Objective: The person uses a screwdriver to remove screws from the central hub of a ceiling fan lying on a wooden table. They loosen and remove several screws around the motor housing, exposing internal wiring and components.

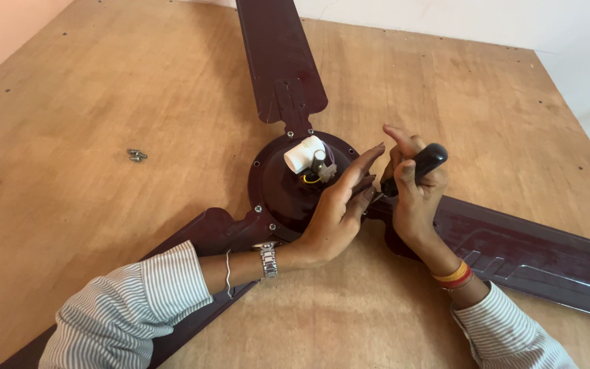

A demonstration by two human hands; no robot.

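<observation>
A dark maroon ceiling fan lies flat on a wooden board, its round motor hub [278, 184] in the middle with a white cylinder [304, 153] and small wires on top. My right hand [414, 195] grips a black-handled screwdriver [419, 166], its tip down at the joint between the hub and the right blade [534, 260]. My left hand [336, 208] rests flat on the hub's right edge, fingers stretched toward the screwdriver tip and touching near it.
The far blade [278, 61] points away from me and the left blade [206, 236] runs under my left forearm. Two or three loose screws [136, 155] lie on the wooden board [104, 225] at the left. A white wall borders the board's far right edge.
</observation>
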